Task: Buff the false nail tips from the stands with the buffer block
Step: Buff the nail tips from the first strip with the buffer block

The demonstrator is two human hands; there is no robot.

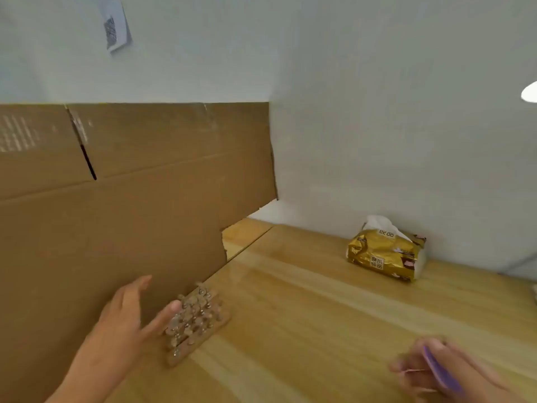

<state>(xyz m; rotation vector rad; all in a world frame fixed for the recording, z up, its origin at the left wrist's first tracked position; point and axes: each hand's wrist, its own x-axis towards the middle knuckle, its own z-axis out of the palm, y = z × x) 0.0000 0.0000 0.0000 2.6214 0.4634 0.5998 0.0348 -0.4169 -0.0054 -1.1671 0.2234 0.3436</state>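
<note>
At the near left of a wooden table [319,315], we see the L hand [125,312] reaching in from the bottom edge, palm turned sideways. Its fingers are straight and spread apart, holding nothing. The thumb tip is at the near-left corner of a cluster of nail tips [191,312], touching or just short of it; we can't tell which.

The nail tips sit on small metal stands [186,333], packed in rows on a flat wooden board [203,338] that lies on the table, just beside a big cardboard sheet [116,213]. The sheet stands upright along the L side & fills most of that half of the view.

At bottom R, well apart from the board, the R hand [479,373] is blurred. Its fingers are curled round a purple buffer block [436,366], which runs diagonally across the hand. A thin pale sliver shows at the fingertips; too blurred to say what it is.

Farther back on the R, a gold tissue pack [383,254] lies on the table against a pale wall [377,112], w/ white tissue poking out the top. High up on the L, a paper slip [114,27] w/ a printed code hangs on the wall.
</note>
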